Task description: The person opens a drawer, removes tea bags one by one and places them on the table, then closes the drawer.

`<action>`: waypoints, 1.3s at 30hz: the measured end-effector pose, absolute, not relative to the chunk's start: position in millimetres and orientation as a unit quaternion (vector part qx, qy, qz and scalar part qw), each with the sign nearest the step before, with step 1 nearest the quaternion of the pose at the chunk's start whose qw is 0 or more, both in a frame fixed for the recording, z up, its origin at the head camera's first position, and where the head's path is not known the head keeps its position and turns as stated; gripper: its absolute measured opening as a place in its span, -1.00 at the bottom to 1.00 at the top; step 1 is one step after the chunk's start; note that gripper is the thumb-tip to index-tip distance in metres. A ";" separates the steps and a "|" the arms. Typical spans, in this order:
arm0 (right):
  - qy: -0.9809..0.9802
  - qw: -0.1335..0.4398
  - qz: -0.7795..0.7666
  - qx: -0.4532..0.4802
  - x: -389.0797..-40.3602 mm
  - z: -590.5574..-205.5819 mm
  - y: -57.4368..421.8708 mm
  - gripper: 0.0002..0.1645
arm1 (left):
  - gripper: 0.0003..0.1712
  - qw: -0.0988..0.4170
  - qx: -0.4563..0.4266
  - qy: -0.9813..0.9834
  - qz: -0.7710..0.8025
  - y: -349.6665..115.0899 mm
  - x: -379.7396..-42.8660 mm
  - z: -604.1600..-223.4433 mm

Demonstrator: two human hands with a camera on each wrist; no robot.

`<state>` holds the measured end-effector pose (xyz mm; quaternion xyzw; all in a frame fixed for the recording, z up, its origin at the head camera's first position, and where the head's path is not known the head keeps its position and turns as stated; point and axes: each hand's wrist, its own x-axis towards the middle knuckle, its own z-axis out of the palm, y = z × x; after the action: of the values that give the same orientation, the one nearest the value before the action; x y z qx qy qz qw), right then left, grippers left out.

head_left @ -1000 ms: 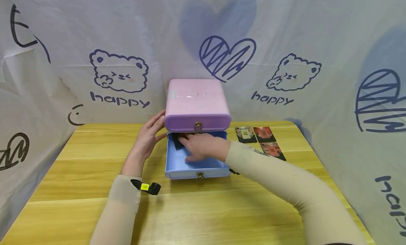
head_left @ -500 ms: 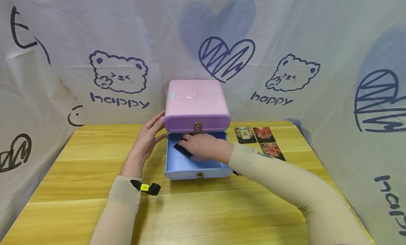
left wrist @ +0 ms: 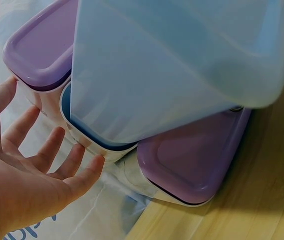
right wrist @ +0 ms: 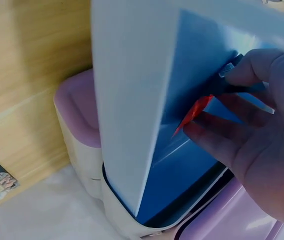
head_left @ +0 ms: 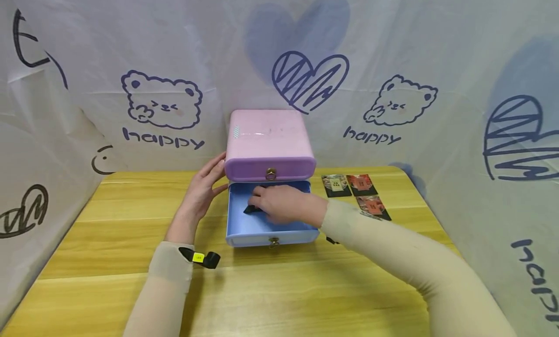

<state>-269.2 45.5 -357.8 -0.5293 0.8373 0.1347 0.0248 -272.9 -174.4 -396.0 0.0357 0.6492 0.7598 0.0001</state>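
- The right hand [head_left: 286,203] is reaching into the blue drawer [head_left: 250,240], its thumb and fingers pinching a dark packet [head_left: 252,209]; the right wrist view is showing a red part of it between the fingertips.
- That packet is sitting within the drawer's walls, mostly hidden by the hand in the head view.
- The left hand [head_left: 200,194] is resting against the left side of the pink cabinet [head_left: 271,131], its fingers spreading apart and the tips touching the wall.
- The blue drawer is standing pulled out between two purple drawer fronts, the upper one [head_left: 249,168] bearing a ring handle [head_left: 271,174].
- Three other packets are lying on the wooden table [head_left: 262,288] right of the cabinet: a yellow-labelled one [head_left: 336,185], a red one [head_left: 361,184] beside it, and another red one [head_left: 373,207] nearer the person.
- A pale cloth [head_left: 236,51] printed with bears, hearts and "happy" is hanging behind.
- A black strap [head_left: 205,258] is circling the left sleeve [head_left: 168,279].
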 end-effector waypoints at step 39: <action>0.855 -0.148 -0.043 -0.495 -257.5 -353.9 87.1 -0.84 | -0.37 -0.003 0.037 0.642 0.766 -171.4 -271.5 -394.9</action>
<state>-257.5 87.1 -353.9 -0.4954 0.8548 -0.0429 -0.1484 -271.5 -171.4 -394.9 0.0365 0.6419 0.7659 -0.0025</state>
